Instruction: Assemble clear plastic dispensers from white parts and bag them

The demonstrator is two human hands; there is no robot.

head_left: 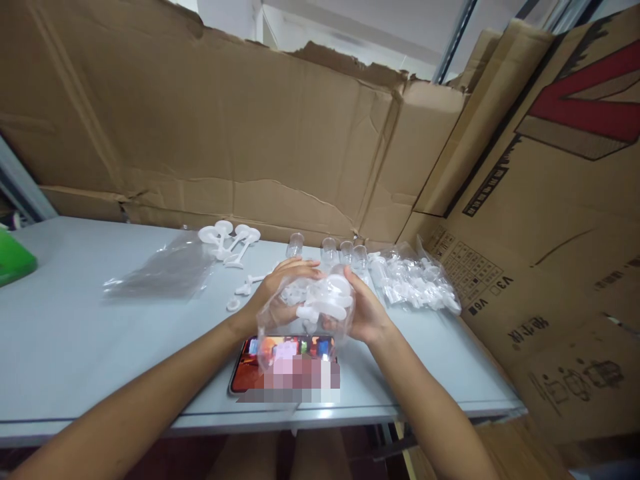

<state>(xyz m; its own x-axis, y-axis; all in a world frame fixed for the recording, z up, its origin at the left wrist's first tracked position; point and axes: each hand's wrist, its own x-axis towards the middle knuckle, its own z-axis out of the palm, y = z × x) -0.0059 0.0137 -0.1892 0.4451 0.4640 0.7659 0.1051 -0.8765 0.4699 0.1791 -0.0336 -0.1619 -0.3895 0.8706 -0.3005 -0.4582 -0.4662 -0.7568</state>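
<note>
Both my hands hold a clear plastic bag (305, 320) filled with white plastic parts above the pale table (75, 347). My left hand (280, 287) curls over the bag's top left side. From the right, my right hand (365, 310) grips the bag, fingers wrapped round it. Under the bag lies a phone (250, 367) with a lit screen, flat on the table near the front edge.
Loose white stemmed plastic pieces (230, 240) lie at the back, beside an empty clear bag (165, 270). Small clear cups (345, 252) stand in a row. Another bag of white parts (420, 280) lies right. Cardboard walls (250, 133) surround the table. A green object (13, 260) sits far left.
</note>
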